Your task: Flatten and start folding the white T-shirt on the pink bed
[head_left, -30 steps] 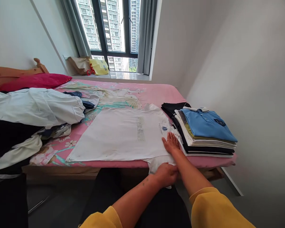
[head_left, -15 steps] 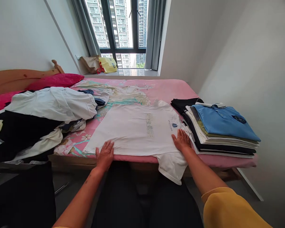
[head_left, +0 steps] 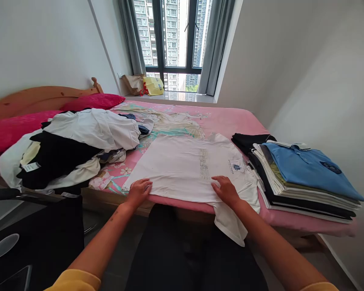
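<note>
A white T-shirt (head_left: 188,169) lies spread flat on the pink bedsheet (head_left: 230,117), its near hem running along the near edge of the bed and 1 sleeve (head_left: 230,222) hanging over that edge. The left hand (head_left: 138,190) rests at the shirt's near left corner, fingers curled narrowly over the hem; whether they pinch the cloth cannot be told. The right hand (head_left: 227,190) lies palm down on the near right part of the shirt, fingers fairly wide and flat, holding nothing. Just beside the shirt on the right stands a stack of folded shirts (head_left: 297,178), a blue polo (head_left: 309,167) on top, its right side reaching the bed's right edge. To the left, a loose heap of white and black clothes (head_left: 75,149) sits close to the shirt's left edge. Bare sheet lies open beyond the shirt toward the far window (head_left: 172,36).
</note>
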Available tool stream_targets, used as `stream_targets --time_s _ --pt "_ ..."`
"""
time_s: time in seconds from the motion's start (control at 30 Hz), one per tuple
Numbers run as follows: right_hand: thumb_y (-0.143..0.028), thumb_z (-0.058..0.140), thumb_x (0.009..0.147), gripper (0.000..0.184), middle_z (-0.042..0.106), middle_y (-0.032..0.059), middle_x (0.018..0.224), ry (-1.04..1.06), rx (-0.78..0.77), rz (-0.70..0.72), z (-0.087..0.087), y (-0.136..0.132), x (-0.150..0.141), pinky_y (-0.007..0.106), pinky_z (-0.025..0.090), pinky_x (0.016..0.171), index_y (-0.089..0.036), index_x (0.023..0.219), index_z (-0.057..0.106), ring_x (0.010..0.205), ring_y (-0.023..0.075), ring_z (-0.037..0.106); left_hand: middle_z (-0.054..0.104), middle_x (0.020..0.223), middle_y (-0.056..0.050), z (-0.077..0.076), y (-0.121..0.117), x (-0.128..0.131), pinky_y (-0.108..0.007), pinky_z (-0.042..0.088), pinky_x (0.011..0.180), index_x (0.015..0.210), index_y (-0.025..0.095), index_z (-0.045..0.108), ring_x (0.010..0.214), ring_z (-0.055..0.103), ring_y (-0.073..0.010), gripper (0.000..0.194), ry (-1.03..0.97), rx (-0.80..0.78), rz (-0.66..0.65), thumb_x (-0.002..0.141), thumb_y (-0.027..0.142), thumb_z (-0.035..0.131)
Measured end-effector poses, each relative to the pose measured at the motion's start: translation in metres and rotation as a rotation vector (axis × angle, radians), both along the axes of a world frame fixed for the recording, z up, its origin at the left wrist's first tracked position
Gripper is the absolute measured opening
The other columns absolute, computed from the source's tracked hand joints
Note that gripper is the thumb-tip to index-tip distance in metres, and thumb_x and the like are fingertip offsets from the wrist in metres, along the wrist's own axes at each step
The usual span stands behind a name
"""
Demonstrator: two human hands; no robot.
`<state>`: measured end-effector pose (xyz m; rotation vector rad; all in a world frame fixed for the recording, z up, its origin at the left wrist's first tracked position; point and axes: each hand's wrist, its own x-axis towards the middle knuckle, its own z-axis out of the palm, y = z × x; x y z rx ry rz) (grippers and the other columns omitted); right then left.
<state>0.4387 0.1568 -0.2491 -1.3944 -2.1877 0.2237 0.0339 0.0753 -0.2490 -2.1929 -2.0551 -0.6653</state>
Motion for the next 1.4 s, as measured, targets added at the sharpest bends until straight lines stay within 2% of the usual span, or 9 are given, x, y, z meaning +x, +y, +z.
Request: stream_targets --time_s 0.07,0.2,0.3,0.43,0.57,0.77,0.9,1.17,1.4 --pt "-0.028 0.052 0.084 0.028 0.063 0.0073 0.107 -0.001 -0.007 0.105 0.01 -0.008 -0.025 0.032 0.04 0.095 -0.017 0.108 0.062 0.106 0.0204 0.052 0.067 0.111 -0.005 0.007 0.017 0.008 -0.037 0.043 0.092 0.098 0.025 0.07 0.103 0.06 -0.0223 0.026 0.02 -0.014 -0.043 0.082 0.032 0.05" --pt "-0.023 0.053 0.083 0.023 0.063 0.0064 0.103 -0.059 -0.105 0.176 0.026 -0.016 -0.055 0.031 0.044 0.084 -0.02 0.105 0.062 0.098 0.0196 0.054 0.068 0.108 -0.005 0.02 0.035 0.027 -0.039 0.041 0.091 0.096 0.027 0.07 0.101 0.061 -0.0235 0.023 0.049 -0.042 -0.146 0.079 0.03 0.055" --pt "-0.024 0.053 0.082 0.019 0.063 0.005 0.097 -0.061 -0.118 0.263 0.032 -0.029 -0.059 0.03 0.044 0.081 -0.02 0.1 0.06 0.092 0.0181 0.055 0.066 0.112 -0.006 0.022 0.024 0.04 -0.039 0.039 0.094 0.103 0.026 0.068 0.104 0.059 -0.0229 0.028 0.044 -0.043 -0.256 0.079 0.038 0.057" --pt "-0.019 0.06 0.07 0.026 0.06 0.0054 0.095 -0.11 -0.091 0.353 0.022 -0.058 -0.047 0.032 0.041 0.082 -0.019 0.096 0.057 0.093 0.0204 0.052 0.063 0.118 -0.007 0.008 -0.007 0.044 -0.039 0.037 0.096 0.11 0.026 0.064 0.108 0.055 -0.0224 0.036 -0.005 -0.059 -0.423 0.08 0.044 0.058" --pt "-0.013 0.05 0.076 0.011 0.058 0.0059 0.09 -0.007 -0.124 0.236 0.006 -0.067 -0.029 0.03 0.04 0.08 -0.018 0.084 0.055 0.088 0.0182 0.05 0.066 0.112 -0.005 -0.003 -0.015 0.043 -0.034 0.04 0.092 0.101 0.025 0.067 0.104 0.057 -0.0192 0.027 -0.113 -0.076 -0.297 0.087 0.038 0.048" --pt "-0.018 0.048 0.077 0.01 0.056 0.0028 0.076 0.125 -0.251 0.1 0.001 -0.051 -0.027 0.027 0.039 0.072 -0.018 0.069 0.052 0.076 0.0153 0.05 0.067 0.08 -0.007 0.011 0.006 0.061 -0.033 0.041 0.078 0.073 0.021 0.067 0.084 0.06 -0.0208 0.027 -0.033 -0.116 -0.071 0.085 0.034 0.047" --pt "-0.017 0.047 0.074 0.01 0.057 0.0016 0.073 0.155 -0.3 0.064 -0.003 -0.041 -0.029 0.025 0.039 0.069 -0.018 0.066 0.053 0.072 0.0138 0.051 0.066 0.08 -0.006 0.013 0.01 0.065 -0.033 0.04 0.076 0.072 0.021 0.066 0.083 0.059 -0.0215 0.023 -0.028 -0.094 -0.059 0.082 0.032 0.049" --pt "-0.01 0.042 0.068 0.015 0.057 0.0005 0.076 0.195 -0.283 0.02 -0.008 -0.039 -0.028 0.025 0.041 0.07 -0.02 0.075 0.052 0.073 0.0143 0.051 0.067 0.098 -0.005 0.004 0.003 0.062 -0.034 0.041 0.086 0.095 0.023 0.067 0.095 0.058 -0.0209 0.027 -0.048 -0.033 -0.135 0.086 0.023 0.041" --pt "-0.017 0.056 0.071 0.012 0.054 0.0059 0.091 0.109 -0.038 0.133 -0.007 -0.071 -0.024 0.032 0.041 0.085 -0.02 0.081 0.051 0.091 0.0204 0.048 0.066 0.102 -0.006 0.002 -0.004 0.068 -0.037 0.041 0.089 0.091 0.024 0.067 0.098 0.057 -0.022 0.024 -0.099 0.039 -0.146 0.082 0.017 0.046"
